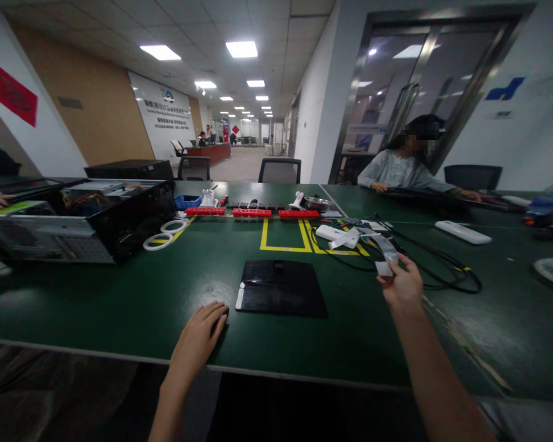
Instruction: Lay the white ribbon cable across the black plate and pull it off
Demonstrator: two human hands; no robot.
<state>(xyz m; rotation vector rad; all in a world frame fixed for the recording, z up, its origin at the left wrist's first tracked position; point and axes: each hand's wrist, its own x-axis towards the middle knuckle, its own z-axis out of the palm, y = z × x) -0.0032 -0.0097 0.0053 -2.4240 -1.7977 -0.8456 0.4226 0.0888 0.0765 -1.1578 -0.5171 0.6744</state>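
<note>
Right of centre, right hand [403, 283] pinches one grey ribbon-like strip [387, 250]; lower left-centre, left hand [201, 331] palm-down, thumb apart. Upper-left wall sign [161, 120]: lettering blurred. Mid-frame: three red bars [252, 213].

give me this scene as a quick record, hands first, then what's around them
left hand: resting on green table, left of black panel, not touching it
right hand: holding grey strip
near right hand: black cables, white box
beyond panel: yellow tape, red blocks
far left: open computer case, white rings beside it
other person: across table, at right
</note>
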